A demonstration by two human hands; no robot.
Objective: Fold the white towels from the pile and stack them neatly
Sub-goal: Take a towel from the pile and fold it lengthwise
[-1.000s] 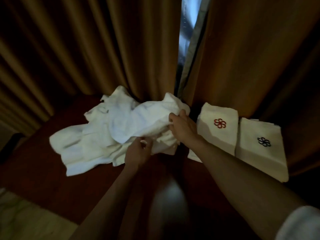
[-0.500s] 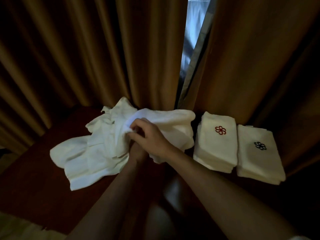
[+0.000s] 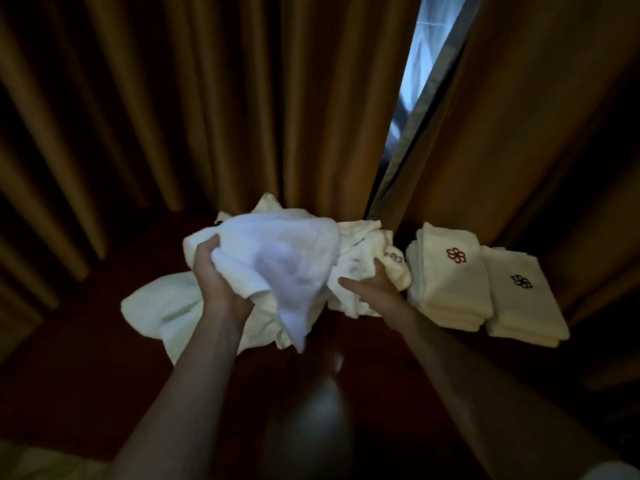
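Dark red table (image 3: pixel 86 368), loose towel pile (image 3: pixel 162 310) left, 2 folded stacks (image 3: pixel 450 282) right

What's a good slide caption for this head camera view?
Left hand lifts a white towel from the pile while the right hand steadies it, beside two folded stacks.

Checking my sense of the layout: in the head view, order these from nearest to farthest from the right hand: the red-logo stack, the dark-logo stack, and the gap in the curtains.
1. Red-logo stack: just to the right of the right hand, beside the pile.
2. Dark-logo stack: farther right, beyond the red-logo stack.
3. Curtain gap: high up, behind the towels.
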